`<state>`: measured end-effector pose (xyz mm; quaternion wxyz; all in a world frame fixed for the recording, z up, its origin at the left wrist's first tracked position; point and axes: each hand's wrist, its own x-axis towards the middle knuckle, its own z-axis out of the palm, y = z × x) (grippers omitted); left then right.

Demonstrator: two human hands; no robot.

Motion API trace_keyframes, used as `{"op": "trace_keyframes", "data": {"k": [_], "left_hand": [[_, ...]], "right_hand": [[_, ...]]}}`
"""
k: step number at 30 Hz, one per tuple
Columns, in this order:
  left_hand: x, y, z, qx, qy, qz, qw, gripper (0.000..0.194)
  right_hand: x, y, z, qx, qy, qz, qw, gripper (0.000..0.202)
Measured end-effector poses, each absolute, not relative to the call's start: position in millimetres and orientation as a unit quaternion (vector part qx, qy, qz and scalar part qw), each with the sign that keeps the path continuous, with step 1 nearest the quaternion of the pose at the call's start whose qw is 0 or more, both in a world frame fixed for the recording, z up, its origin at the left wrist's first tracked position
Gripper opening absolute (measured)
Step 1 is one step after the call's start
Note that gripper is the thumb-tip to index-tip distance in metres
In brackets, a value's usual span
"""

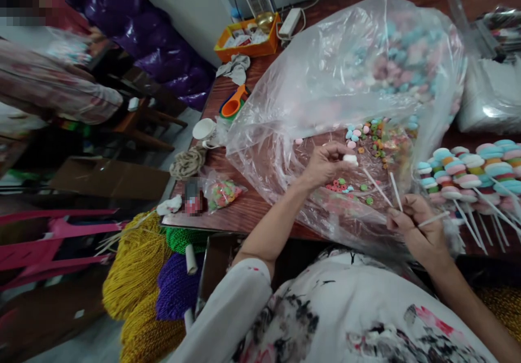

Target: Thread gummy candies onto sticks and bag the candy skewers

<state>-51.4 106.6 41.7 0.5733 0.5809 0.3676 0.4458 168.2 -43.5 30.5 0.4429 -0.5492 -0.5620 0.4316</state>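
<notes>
Between the thumb and fingers of my left hand (324, 163) is a small white marshmallow (350, 160). My right hand (421, 227) is closed around several thin white sticks (395, 190); one stick points toward the marshmallow, its tip a little apart from it. Beneath both hands lies a large clear plastic bag (277, 151). On it are loose pink and blue candies (354, 134), red rings (337, 185) and green rings (363, 188). To the right of my right hand, finished-looking candy skewers (472, 170) lie piled with their sticks toward me.
The bag's far part bulges with pastel candies (402, 59). Along the table's left side are a white cup (204, 129), orange scissors (233, 105), a small candy bag (223, 193) and an orange tray (248, 48). Yellow yarn (138, 265) hangs below. Another person sits at far left.
</notes>
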Motion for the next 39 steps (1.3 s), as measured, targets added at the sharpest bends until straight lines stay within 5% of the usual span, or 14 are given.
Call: {"op": "trace_keyframes", "data": {"k": [10, 26, 39], "left_hand": [[-58.2, 35.6, 29.8, 0.467, 0.373, 0.562, 0.573, 0.037], [-56.8, 19.4, 21.7, 0.6, 0.381, 0.547, 0.442, 0.029], [-48.0, 11.8, 6.5, 0.416, 0.429, 0.579, 0.555, 0.041]], "right_hand": [[160.3, -61.3, 33.7, -0.51, -0.613, 0.409, 0.444, 0.031], [169.6, -58.8, 37.2, -0.548, -0.702, 0.308, 0.334, 0.035], [172.3, -59.9, 34.9, -0.517, -0.727, 0.292, 0.344, 0.037]]}}
